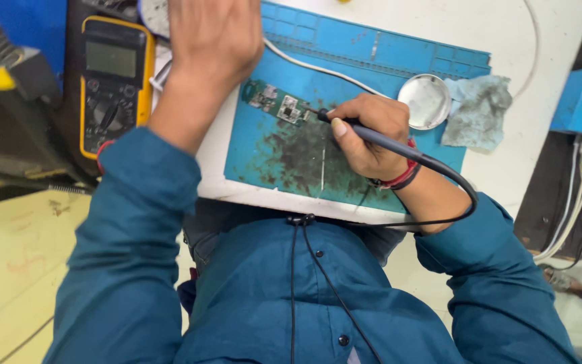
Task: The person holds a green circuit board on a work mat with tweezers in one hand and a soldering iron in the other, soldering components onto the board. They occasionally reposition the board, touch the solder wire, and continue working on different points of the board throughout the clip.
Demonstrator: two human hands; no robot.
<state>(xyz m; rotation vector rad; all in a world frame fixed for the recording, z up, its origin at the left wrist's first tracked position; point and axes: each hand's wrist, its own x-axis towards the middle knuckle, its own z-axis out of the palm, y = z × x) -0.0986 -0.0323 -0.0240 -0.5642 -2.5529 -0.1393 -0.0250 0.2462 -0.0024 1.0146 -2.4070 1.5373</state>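
Clearly, the small green circuit board (276, 102) lies flat, chips showing.

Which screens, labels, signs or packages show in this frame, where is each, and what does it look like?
Multimeter: upper left, beside the blue work mat; upright rectangle, dark body in a yellow surround.
Its screen: top of the meter; small grey-green rectangle, too dim to tell any reading.
Its dial markings: below the screen; small marks ringing a black knob.
No packages or signs in view.
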